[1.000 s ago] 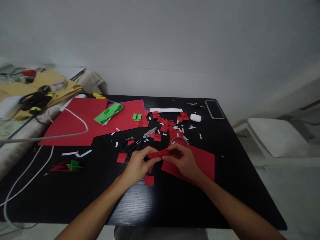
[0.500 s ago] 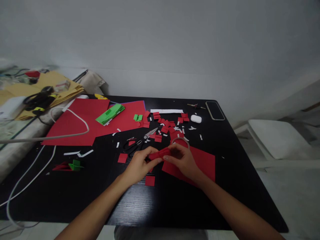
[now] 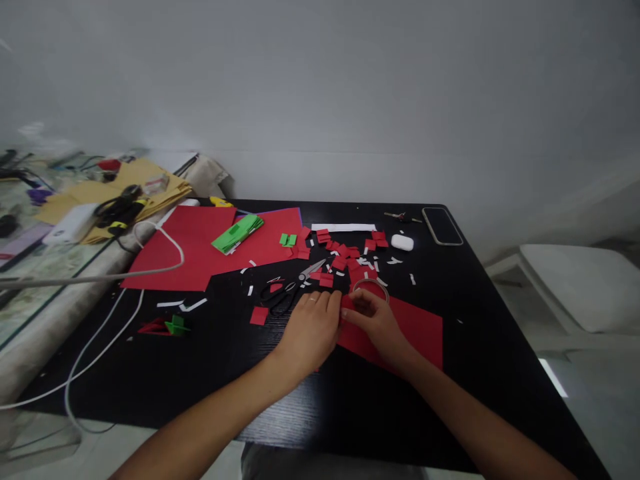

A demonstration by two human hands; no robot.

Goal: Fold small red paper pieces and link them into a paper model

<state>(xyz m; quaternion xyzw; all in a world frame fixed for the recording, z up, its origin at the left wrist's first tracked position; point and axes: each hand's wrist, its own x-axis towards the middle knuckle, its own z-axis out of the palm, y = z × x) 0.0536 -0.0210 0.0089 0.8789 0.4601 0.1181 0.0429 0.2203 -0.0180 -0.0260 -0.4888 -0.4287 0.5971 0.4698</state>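
Side by side over the black table, my two hands meet at a small folded red paper (image 3: 347,304). My left hand (image 3: 311,328) has its fingers wrapped round the paper's left part, its back hiding most of it. My right hand (image 3: 376,323) pinches the other end between thumb and fingers. Under my right hand lies a large red sheet (image 3: 417,328), with a round ring (image 3: 384,287) at its top edge. Black-handled scissors (image 3: 295,283) lie open just beyond my left hand. Small folded red pieces (image 3: 343,252) and white paper scraps are scattered farther back.
On the black table (image 3: 210,380) are a green paper bundle (image 3: 238,233), large red sheets (image 3: 175,250), a red-and-green piece (image 3: 173,325), a white case (image 3: 402,243), keys (image 3: 403,217) and a phone (image 3: 443,226). White cables (image 3: 100,360) hang at the left. A white chair (image 3: 575,287) stands right.
My left hand has turned over and closed round the red paper, which is now mostly hidden. The whole view has shifted, so the table's objects appear slightly farther right.
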